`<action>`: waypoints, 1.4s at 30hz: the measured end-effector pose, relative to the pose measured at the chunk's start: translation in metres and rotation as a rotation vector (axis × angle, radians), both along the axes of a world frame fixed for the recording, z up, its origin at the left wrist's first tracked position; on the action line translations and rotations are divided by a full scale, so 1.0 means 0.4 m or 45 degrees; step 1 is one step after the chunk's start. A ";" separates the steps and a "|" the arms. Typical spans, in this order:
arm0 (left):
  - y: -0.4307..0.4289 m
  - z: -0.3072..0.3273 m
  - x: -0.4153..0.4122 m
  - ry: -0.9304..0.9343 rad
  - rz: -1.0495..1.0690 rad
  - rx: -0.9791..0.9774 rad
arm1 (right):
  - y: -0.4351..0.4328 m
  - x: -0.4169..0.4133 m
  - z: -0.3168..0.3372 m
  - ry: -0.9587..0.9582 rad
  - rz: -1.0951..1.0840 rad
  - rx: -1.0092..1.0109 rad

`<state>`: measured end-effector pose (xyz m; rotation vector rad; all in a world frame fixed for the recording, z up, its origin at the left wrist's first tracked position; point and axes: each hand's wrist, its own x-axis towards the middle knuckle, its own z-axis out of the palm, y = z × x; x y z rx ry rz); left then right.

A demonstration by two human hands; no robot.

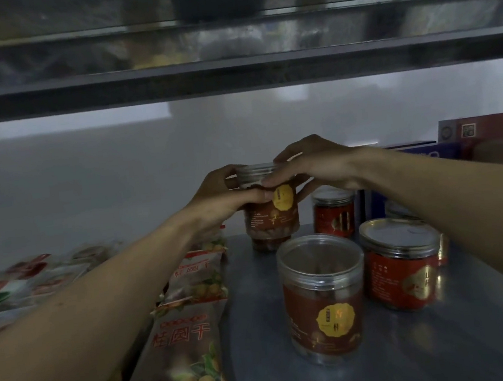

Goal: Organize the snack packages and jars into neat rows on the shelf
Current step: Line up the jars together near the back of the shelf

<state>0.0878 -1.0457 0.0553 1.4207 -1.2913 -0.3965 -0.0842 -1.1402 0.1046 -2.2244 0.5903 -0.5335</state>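
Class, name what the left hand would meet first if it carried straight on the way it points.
The brown-labelled jar that the left hand grips; behind it, probably the white back wall, depth unclear.

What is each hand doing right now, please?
The left hand grips the brown-labelled jar by its upper part.
The right hand grips the same jar near its lid.

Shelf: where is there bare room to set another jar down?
The shelf is bare in the strip between the packet row and the front brown jar, and at front right, before the front red jar. Crowded: packets on the left; more jars and boxes at back right. The left hand and right hand grip the back jar.
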 end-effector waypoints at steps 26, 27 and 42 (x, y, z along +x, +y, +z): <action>0.007 -0.097 -0.006 -0.255 0.158 0.260 | 0.013 0.005 -0.083 0.343 -0.033 0.012; 0.007 -0.099 -0.006 -0.260 0.152 0.263 | 0.012 0.004 -0.086 0.339 -0.032 0.017; 0.012 -0.116 -0.005 -0.246 0.053 0.291 | -0.002 0.002 -0.097 0.369 -0.091 -0.116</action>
